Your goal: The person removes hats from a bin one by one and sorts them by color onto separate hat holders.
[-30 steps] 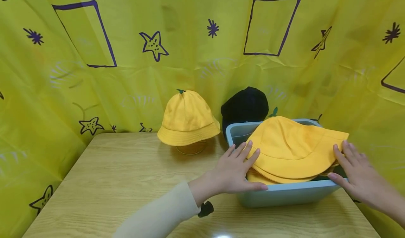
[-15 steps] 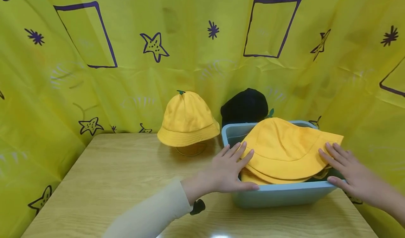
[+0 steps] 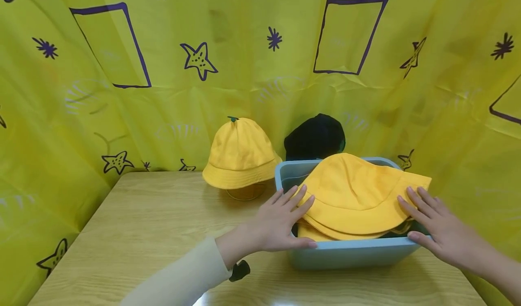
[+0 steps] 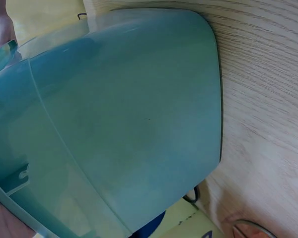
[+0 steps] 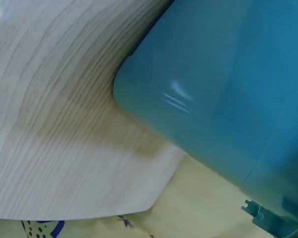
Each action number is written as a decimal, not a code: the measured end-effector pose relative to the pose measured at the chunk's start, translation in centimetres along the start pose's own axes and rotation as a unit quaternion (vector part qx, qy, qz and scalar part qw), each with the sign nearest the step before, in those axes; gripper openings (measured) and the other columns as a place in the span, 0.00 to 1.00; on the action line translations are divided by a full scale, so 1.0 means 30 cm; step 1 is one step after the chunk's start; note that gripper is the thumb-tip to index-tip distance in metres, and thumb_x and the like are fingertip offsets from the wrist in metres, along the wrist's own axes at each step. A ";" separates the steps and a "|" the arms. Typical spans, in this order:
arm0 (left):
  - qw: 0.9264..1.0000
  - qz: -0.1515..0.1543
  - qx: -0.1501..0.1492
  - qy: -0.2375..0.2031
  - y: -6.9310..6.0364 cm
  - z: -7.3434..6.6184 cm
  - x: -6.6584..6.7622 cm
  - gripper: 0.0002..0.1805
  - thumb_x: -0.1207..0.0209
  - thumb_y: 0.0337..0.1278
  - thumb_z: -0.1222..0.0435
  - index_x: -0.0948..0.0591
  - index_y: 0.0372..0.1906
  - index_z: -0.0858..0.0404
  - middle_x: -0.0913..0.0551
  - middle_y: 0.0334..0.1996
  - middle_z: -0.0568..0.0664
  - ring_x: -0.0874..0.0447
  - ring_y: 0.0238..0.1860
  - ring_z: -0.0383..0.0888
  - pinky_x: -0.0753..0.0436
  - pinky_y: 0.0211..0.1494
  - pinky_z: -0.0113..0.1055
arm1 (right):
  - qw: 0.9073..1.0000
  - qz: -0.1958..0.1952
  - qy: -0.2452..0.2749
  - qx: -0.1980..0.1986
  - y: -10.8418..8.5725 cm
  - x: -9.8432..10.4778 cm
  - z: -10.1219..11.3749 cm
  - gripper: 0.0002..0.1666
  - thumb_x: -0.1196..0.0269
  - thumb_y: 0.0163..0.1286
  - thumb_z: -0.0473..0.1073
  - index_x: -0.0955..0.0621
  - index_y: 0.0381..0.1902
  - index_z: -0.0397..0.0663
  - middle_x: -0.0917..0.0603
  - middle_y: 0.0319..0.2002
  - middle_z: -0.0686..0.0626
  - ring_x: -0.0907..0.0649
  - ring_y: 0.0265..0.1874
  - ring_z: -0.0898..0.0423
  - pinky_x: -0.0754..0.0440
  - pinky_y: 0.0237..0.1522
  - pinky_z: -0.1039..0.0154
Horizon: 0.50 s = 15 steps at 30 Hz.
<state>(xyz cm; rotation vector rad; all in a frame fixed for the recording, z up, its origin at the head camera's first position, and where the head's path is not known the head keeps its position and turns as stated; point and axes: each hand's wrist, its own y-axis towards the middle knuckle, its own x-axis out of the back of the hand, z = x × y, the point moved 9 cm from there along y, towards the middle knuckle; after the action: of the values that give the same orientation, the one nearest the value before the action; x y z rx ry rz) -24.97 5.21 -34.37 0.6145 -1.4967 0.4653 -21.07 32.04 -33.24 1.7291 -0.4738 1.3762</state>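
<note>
A pale blue-green plastic bin [image 3: 354,257] stands on the wooden table, filled with yellow bucket hats [image 3: 352,193] stacked above its rim. My left hand [image 3: 272,227] lies at the bin's left side, fingers spread and fairly straight, thumb along the front rim. At the right side my right hand [image 3: 443,229] has its fingers on the hat brim and its thumb at the front rim. Both wrist views show mostly the bin's outer wall [image 4: 129,109] close up; a sliver of hand [image 4: 5,220] shows at the left wrist view's lower left corner.
A yellow bucket hat [image 3: 242,154] with a green sprout sits on a wire stand [image 3: 245,193] at the table's back. Behind the bin is a black cap [image 3: 315,138]. A patterned yellow curtain [image 3: 244,71] hangs around the table [image 3: 163,233]. The table's right edge lies near the bin.
The bin, with the hats in it, has slid left across the table, and both hands have moved left with it. The hat on the stand and the black cap have stayed put.
</note>
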 end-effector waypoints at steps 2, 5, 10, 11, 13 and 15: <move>1.000 -0.002 0.000 -0.002 -0.014 0.008 0.001 0.49 0.60 0.55 0.29 0.55 0.76 0.49 0.59 0.76 0.49 0.68 0.76 0.45 0.57 0.75 0.48 | 1.000 -0.002 -0.002 0.000 0.007 -0.003 0.014 0.42 0.45 0.70 0.53 0.50 0.75 0.53 0.62 0.76 0.53 0.65 0.74 0.58 0.74 0.69 0.70; 1.000 -0.004 0.001 -0.006 -0.034 0.018 0.004 0.49 0.59 0.55 0.29 0.55 0.76 0.50 0.59 0.76 0.49 0.68 0.76 0.45 0.56 0.75 0.48 | 1.000 -0.003 0.001 -0.001 0.017 -0.007 0.033 0.43 0.44 0.69 0.53 0.49 0.75 0.53 0.61 0.76 0.53 0.65 0.74 0.58 0.73 0.70 0.70; 1.000 -0.012 -0.004 -0.003 -0.061 0.026 0.016 0.49 0.57 0.56 0.31 0.54 0.76 0.51 0.57 0.76 0.51 0.66 0.76 0.45 0.54 0.75 0.48 | 1.000 0.001 0.008 -0.009 0.028 -0.011 0.054 0.45 0.41 0.67 0.51 0.49 0.75 0.54 0.61 0.76 0.53 0.65 0.74 0.58 0.74 0.69 0.70; 1.000 -0.015 -0.005 0.000 -0.066 0.028 0.018 0.49 0.56 0.56 0.31 0.54 0.76 0.52 0.57 0.76 0.51 0.65 0.76 0.46 0.53 0.75 0.47 | 1.000 0.001 0.006 -0.010 0.030 -0.012 0.059 0.45 0.41 0.67 0.51 0.49 0.75 0.54 0.61 0.76 0.53 0.65 0.74 0.58 0.74 0.69 0.70; 1.000 -0.020 -0.007 0.004 -0.075 0.033 0.022 0.49 0.56 0.56 0.31 0.53 0.76 0.52 0.56 0.76 0.51 0.63 0.76 0.46 0.53 0.75 0.47 | 1.000 0.002 0.007 -0.011 0.036 -0.015 0.065 0.45 0.41 0.67 0.51 0.49 0.75 0.54 0.61 0.76 0.53 0.66 0.74 0.58 0.75 0.69 0.69; 1.000 -0.022 -0.008 0.006 -0.086 0.042 0.023 0.49 0.56 0.56 0.31 0.53 0.76 0.52 0.56 0.76 0.52 0.62 0.76 0.47 0.52 0.75 0.47 | 1.000 0.003 0.007 -0.010 0.043 -0.018 0.074 0.46 0.41 0.67 0.51 0.49 0.75 0.54 0.61 0.76 0.52 0.66 0.74 0.58 0.75 0.69 0.70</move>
<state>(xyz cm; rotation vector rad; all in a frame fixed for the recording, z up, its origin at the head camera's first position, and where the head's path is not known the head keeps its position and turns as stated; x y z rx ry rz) -24.28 2.38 -33.96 0.6307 -1.4718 0.4225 -20.85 29.42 -33.31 1.7020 -0.4842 1.3831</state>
